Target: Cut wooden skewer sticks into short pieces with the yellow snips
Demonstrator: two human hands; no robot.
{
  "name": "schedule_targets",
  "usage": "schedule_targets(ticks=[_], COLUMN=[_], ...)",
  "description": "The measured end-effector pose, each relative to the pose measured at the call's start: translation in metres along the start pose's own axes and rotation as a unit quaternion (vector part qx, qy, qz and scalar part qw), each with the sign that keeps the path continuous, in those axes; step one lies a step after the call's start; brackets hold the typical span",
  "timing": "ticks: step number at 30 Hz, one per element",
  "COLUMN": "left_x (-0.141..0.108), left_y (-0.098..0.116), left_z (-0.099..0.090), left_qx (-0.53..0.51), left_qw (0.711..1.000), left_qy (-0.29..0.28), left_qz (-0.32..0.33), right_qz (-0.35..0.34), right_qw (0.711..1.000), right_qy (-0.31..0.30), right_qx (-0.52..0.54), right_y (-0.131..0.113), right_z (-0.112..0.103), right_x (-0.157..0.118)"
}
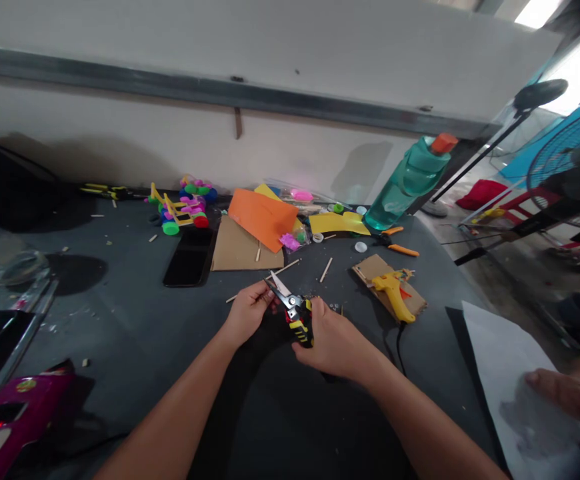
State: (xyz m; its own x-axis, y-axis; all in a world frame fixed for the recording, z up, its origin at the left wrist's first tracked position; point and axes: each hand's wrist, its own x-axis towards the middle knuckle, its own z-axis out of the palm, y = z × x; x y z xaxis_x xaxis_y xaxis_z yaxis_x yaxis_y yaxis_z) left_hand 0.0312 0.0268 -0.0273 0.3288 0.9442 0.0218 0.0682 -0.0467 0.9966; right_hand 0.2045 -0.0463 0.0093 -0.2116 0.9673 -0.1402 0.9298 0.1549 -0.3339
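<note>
My right hand (335,340) is wrapped round the black-and-yellow handles of a pair of pruning shears (295,308). Its pointed metal blades stand apart and point up and left. Close to the blades, my left hand (250,310) has thumb and fingers pinched together; whatever they hold is hidden. A thin wooden stick (290,265) runs slantwise just beyond the left fingers and the blade tips. Another short stick (326,270) lies a little to the right. Small scraps lie on the dark table (160,360) around them.
Beyond the hands are cardboard (230,247), orange paper (263,217), a phone (190,257) and a colourful wheeled toy (177,210). A yellow glue gun (394,293), orange-handled pliers (400,247) and a teal bottle (405,183) stand right. Another person's hand (565,393) touches white paper (500,353).
</note>
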Motion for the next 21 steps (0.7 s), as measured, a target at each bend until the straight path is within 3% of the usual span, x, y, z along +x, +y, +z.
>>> schedule_targets(ticks=[12,16,21], left_x=[-0.003,-0.001,0.003], left_y=[-0.009,-0.008,-0.005], left_z=[-0.003,-0.002,0.004], left_qx=[0.025,0.020,-0.060], left_qw=[1.000,1.000,0.998], left_qy=[0.006,-0.001,0.012], left_qz=[0.014,0.011,-0.012], right_qz=[-0.010,0.014,0.040], right_qw=[0.998,0.998,0.999], right_qy=[-0.027,-0.044,0.009], right_qx=[-0.048,-0.053,-0.016], right_y=[-0.005,-0.003,0.006], right_z=[0.000,0.001,0.006], right_x=[0.002,0.004,0.010])
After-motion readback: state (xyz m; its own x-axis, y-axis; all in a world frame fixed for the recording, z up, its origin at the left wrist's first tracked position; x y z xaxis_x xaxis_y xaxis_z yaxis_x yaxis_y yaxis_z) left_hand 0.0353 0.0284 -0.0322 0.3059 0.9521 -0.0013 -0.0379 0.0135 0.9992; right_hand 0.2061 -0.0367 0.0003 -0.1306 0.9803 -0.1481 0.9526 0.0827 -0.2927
